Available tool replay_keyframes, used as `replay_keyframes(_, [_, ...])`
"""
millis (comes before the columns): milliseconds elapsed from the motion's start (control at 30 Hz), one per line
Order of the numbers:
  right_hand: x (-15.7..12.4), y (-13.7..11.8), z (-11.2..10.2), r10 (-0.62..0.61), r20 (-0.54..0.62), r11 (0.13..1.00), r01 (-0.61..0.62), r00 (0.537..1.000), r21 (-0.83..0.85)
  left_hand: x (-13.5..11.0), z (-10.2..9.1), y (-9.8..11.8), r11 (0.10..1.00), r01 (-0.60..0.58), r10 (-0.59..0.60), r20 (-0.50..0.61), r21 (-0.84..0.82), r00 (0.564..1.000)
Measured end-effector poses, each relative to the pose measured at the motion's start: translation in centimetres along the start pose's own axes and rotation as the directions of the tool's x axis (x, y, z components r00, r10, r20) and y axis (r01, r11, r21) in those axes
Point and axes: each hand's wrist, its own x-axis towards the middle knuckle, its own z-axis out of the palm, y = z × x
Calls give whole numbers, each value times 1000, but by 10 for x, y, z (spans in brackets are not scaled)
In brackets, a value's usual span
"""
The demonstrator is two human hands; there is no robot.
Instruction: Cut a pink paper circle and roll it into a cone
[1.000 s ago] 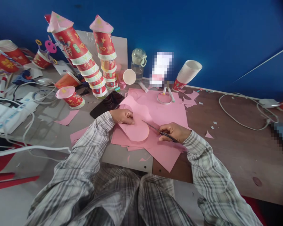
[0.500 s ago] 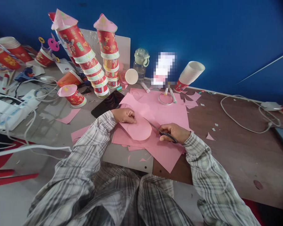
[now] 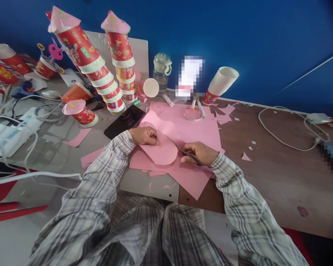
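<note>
With the pink sheet (image 3: 165, 153) as the middle of the dial, our left hand (image 3: 144, 136) sits on its 10 o'clock edge, fingers curled in and thumb pressed on the paper, pinching it. Our right hand (image 3: 202, 152) is at 3 o'clock, closed around the handles of the scissors (image 3: 189, 154), whose blades point toward 10 o'clock and lie along the sheet's rounded side; we cannot tell how deep they bite. The sheet is raised a little over a pile of pink paper (image 3: 202, 135), whose lowest corner points to about 5 o'clock. On the pile at 1 o'clock we see a clear ring (image 3: 192, 120) with 2 markers (image 3: 201, 108) leaning in it. A black phone (image 3: 122, 123) lies at 10 o'clock, just beside our left hand, and farther that way stands a small red cup (image 3: 84, 115) with a pink paper top. At 11 o'clock, 2 towers of red cups (image 3: 84, 48) rise under pink paper cones (image 3: 64, 20). A bottle (image 3: 161, 70) stands at 12 o'clock by the blue wall (image 3: 238, 33), a leaning stack of cups (image 3: 223, 83) at 1, and a paper scrap (image 3: 246, 157) lies at 3 on the brown desk (image 3: 266, 192).
</note>
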Motion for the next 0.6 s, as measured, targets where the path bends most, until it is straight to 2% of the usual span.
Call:
replay_keyframes(100, [1,2,-1,-28,12,999,29,1000,-37,-1,-1,2,992,75,-63,113,-100,992])
replay_keyframes(200, [0,2,-3,-48,31,997,50,998,-59,-2,-1,4,990,85,-72,114,-116,991])
replay_keyframes(600, [-3,-4,-5,-1,59,999,3,998,-41,-3,-1,6,997,66,-61,139,-35,988])
